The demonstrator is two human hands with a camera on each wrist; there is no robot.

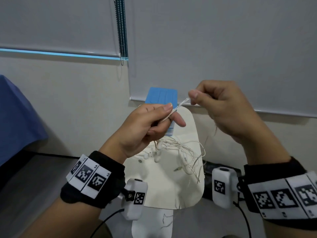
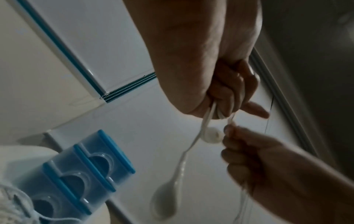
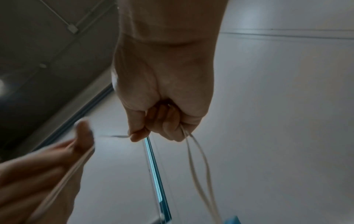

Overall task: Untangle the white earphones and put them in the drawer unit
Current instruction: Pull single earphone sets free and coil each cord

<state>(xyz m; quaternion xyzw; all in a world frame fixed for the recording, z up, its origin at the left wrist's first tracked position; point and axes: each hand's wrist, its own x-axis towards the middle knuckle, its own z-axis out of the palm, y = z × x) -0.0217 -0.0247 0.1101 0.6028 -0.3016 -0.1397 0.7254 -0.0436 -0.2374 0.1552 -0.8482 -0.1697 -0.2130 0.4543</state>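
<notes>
Left hand (image 1: 144, 127) raised above the cream mat (image 1: 171, 189), thumb and forefinger pinching a stretch of white earphone cord (image 1: 178, 106); other fingers curled around more cord. Right hand (image 1: 223, 109) raised to the right of the drawer unit (image 1: 162, 96), thumb and forefinger pinching the same stretch at its other end, remaining fingers curled with cord strands running out below. Short cord segment taut between the two pinches, crossing in front of the drawer unit.

White earphones (image 1: 173, 152) mostly hanging from under the left hand: buds and a loose tangle of thin cord dangling just over the mat, in front of the drawer unit; jack plug (image 1: 178, 168) near the mat surface, contact with it unclear. Left wrist view: two earbuds (image 2: 211, 135) hanging on their cords below the curled fingers (image 2: 229, 89), lower one blurred.

Blue drawer unit upright at the far end of the mat, against the wall, partly hidden by the left hand; left wrist view shows three drawer fronts (image 2: 84, 178) with scooped handles, all closed. Small round silver thing (image 1: 140, 161) on the mat, in front of the drawer unit, below the left hand. Blue cloth (image 1: 15, 121) far left of the drawer unit. Bead chain (image 1: 122, 30) of the roller blind hanging above and left of the drawer unit.
</notes>
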